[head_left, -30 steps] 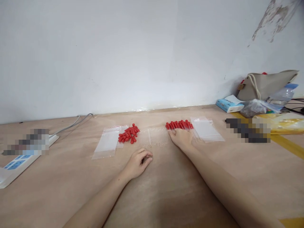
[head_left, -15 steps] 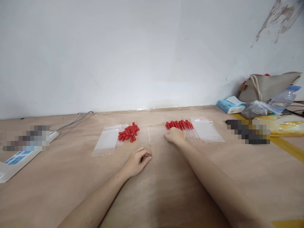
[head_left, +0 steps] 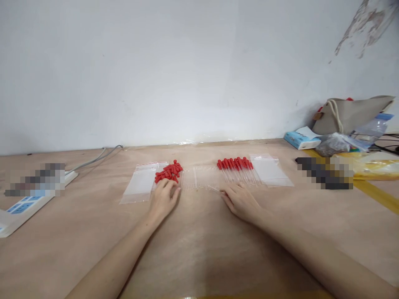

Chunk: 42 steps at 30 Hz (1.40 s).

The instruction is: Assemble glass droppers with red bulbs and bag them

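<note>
My left hand (head_left: 163, 197) lies at the near edge of a pile of loose red rubber caps (head_left: 168, 171), its fingers bunched together on the nearest caps. My right hand (head_left: 240, 200) rests on the table just below a row of clear tubes (head_left: 199, 179) and pinches one thin clear tube (head_left: 214, 189) that points left. A row of finished droppers with red caps (head_left: 237, 166) lies beyond the right hand. Clear zip bags sit at the left (head_left: 140, 185) and right (head_left: 272, 170) ends.
A white power strip (head_left: 18, 211) with a grey cable lies at the far left. At the back right stand a beige bag (head_left: 352, 114), a blue tissue pack (head_left: 301, 139) and plastic-wrapped clutter. Yellow tape (head_left: 377, 191) crosses the table's right side. A white wall runs behind.
My left hand moved forward from the table's middle to the red cap pile. My right hand drew back from the capped droppers toward me, now holding a clear tube.
</note>
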Available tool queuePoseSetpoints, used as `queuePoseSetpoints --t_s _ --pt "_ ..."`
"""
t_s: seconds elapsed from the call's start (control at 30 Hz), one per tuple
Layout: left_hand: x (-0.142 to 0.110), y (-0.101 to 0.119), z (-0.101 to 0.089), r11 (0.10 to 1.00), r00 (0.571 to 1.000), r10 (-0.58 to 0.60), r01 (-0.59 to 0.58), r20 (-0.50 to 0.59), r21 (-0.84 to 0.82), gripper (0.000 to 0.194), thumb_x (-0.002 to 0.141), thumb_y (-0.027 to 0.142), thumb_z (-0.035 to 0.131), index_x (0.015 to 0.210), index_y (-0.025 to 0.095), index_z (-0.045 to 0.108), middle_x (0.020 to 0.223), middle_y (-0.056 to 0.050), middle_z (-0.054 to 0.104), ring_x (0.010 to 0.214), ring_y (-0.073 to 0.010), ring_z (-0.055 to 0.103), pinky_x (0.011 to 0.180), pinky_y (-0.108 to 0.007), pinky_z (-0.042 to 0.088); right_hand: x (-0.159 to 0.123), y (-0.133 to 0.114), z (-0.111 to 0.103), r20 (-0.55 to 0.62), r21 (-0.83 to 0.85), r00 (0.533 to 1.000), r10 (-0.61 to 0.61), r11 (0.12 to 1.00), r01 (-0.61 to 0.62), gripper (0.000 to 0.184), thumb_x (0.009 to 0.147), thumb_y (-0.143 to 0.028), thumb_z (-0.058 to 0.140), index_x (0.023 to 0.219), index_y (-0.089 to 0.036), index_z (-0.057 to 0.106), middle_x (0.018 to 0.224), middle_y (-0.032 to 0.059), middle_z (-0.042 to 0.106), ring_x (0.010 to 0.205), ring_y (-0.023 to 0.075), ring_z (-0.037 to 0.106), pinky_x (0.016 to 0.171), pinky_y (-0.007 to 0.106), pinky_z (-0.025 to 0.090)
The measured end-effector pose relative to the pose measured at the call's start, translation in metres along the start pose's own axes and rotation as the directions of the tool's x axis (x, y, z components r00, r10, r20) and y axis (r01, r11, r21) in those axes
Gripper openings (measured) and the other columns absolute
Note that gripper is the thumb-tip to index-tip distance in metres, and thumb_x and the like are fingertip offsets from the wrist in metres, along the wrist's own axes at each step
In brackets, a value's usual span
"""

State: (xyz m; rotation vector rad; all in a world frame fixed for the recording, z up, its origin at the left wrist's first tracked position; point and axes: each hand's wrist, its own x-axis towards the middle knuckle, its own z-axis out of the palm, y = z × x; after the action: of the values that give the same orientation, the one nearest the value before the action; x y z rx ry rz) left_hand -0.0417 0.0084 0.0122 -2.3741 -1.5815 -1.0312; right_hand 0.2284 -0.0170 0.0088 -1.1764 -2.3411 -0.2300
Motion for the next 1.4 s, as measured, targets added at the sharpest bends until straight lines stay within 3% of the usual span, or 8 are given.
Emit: queuePoseSetpoints --t_s 0.17,0.43,0.57,0.63,0.8,0.87,0.97,1.4 --pt "0.015 -0.023 0.004 0.984 0.998 0.03 -0.02 -0.054 0.178 0.013 0.079 0.027 0.051 0.081 0.017 0.059 0.082 -0.006 0.053 0.08 -0.0218 0.05 0.075 -0.034 0.04 -0.015 0.001 0.007 -0.09 0.059 0.995 -0.049 0.997 0.054 0.021 0.086 -0.017 0.038 0.096 -0.016 0.056 0.083 0.0072 0.064 0.077 0.0168 0.056 0.069 0.031 0.034" --pt "0.02 -0.029 0.015 0.956 0.997 0.072 -0.06 -0.03 0.287 0.017 0.08 0.029 0.05 0.079 0.017 0.06 0.083 -0.008 0.054 0.082 -0.0241 0.049 0.074 -0.037 0.04 -0.015 0.002 0.008 -0.033 0.167 0.999 -0.013 0.986 0.019 0.022 0.085 -0.017 0.039 0.101 -0.018 0.055 0.088 0.0064 0.062 0.083 0.0184 0.055 0.072 0.033 0.04" --pt "0.01 -0.015 0.001 0.999 0.996 0.031 -0.027 -0.087 0.047 0.017 0.083 0.026 0.045 0.087 0.016 0.058 0.091 -0.009 0.055 0.088 -0.0218 0.051 0.078 -0.036 0.041 -0.015 0.002 0.009 -0.054 0.222 0.998 0.015 0.975 -0.003 0.02 0.085 -0.017 0.039 0.097 -0.017 0.055 0.086 0.0071 0.06 0.081 0.018 0.054 0.07 0.031 0.042" --pt "0.003 -0.002 -0.004 0.981 0.998 -0.063 0.06 -0.009 -0.182 0.018 0.084 0.027 0.044 0.092 0.017 0.056 0.092 -0.007 0.056 0.084 -0.0188 0.054 0.074 -0.033 0.044 -0.015 0.001 0.009 -0.075 0.262 0.996 0.038 0.965 -0.017 0.019 0.084 -0.017 0.039 0.094 -0.017 0.054 0.084 0.0073 0.059 0.079 0.0172 0.054 0.068 0.029 0.042" --pt "-0.01 0.03 0.003 0.595 0.903 -0.26 0.428 0.341 -0.681 0.023 0.08 0.031 0.05 0.096 0.015 0.051 0.08 -0.004 0.062 0.075 -0.0162 0.062 0.073 -0.033 0.048 -0.012 -0.006 0.007 -0.094 0.306 0.989 0.114 0.949 -0.08 0.017 0.084 -0.018 0.04 0.092 -0.019 0.055 0.076 0.0037 0.059 0.069 0.0146 0.053 0.068 0.029 0.039" --pt "-0.013 0.038 0.008 0.485 0.86 -0.238 0.508 0.452 -0.712 0.026 0.079 0.031 0.053 0.099 0.014 0.052 0.081 -0.005 0.065 0.078 -0.017 0.064 0.079 -0.035 0.047 -0.012 -0.008 0.007 -0.085 0.312 0.987 0.134 0.945 -0.101 0.017 0.084 -0.019 0.04 0.091 -0.019 0.055 0.073 0.0022 0.06 0.063 0.013 0.052 0.069 0.03 0.037" --pt "-0.017 0.043 0.011 0.439 0.82 -0.218 0.567 0.529 -0.697 0.028 0.079 0.031 0.054 0.101 0.014 0.055 0.082 -0.006 0.067 0.082 -0.0185 0.064 0.085 -0.038 0.045 -0.013 -0.009 0.009 -0.088 0.31 0.987 0.133 0.945 -0.1 0.016 0.084 -0.021 0.04 0.09 -0.018 0.055 0.07 0.0012 0.061 0.058 0.011 0.051 0.071 0.03 0.035" --pt "-0.02 0.043 0.012 0.369 0.825 -0.162 0.559 0.542 -0.742 0.028 0.076 0.03 0.059 0.098 0.013 0.056 0.088 -0.007 0.067 0.087 -0.0187 0.063 0.085 -0.036 0.046 -0.011 -0.019 0.003 -0.017 0.351 1.0 0.011 0.936 -0.004 0.017 0.083 -0.02 0.041 0.091 -0.018 0.056 0.072 0.001 0.062 0.062 0.0111 0.053 0.073 0.031 0.03"
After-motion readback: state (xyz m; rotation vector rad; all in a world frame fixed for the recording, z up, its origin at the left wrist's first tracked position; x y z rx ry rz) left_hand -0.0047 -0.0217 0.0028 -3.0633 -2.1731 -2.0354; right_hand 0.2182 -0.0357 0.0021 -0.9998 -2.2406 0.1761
